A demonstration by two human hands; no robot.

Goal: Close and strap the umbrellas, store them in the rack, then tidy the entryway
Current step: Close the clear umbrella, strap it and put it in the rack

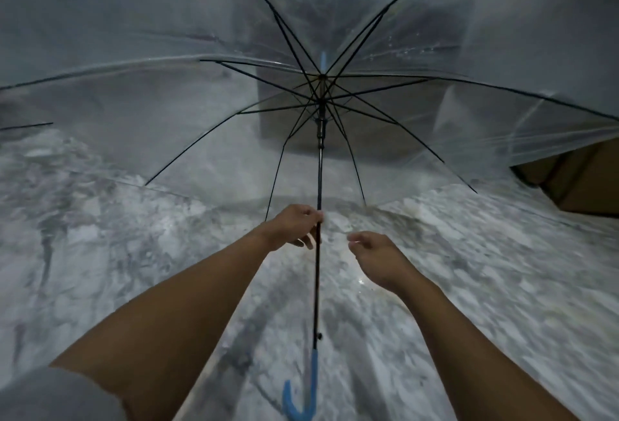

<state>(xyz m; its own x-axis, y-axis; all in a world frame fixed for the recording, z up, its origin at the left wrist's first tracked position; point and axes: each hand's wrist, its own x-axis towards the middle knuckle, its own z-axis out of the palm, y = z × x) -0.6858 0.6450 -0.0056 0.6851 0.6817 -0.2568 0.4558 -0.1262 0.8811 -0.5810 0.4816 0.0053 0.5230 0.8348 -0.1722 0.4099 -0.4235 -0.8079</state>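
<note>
A: Where is the umbrella (234, 92) right now?

B: Fully open, out in front of the person, canopy spread away from them. The dark shaft (318, 253) runs down the middle of the view to a blue hooked handle (301, 397) near the bottom edge, which no hand holds.

A: And the hands?

B: The left hand (294, 224) pinches the shaft partway up, fingers closed round it. The right hand (375, 253) is just beside the shaft, loosely curled, grasping nothing.

A: How will it handle?

B: Light, I'd judge, but awkward: the clear film is soft and floppy, and specks near the top look like water drops, so it may be slippery. The thin ribs (201, 149) look easy to bend. Best to keep hold of the stiff shaft and draw down the runner (321, 130), the dark collar just below where the ribs meet, not to tug the film.

A: Any containers? The rack?

B: No rack that I can make out. A brown box (582, 182) shows at the right under the canopy's edge, and a dark boxy shape (288, 125) lies behind the film. I cannot tell what either holds.
</note>
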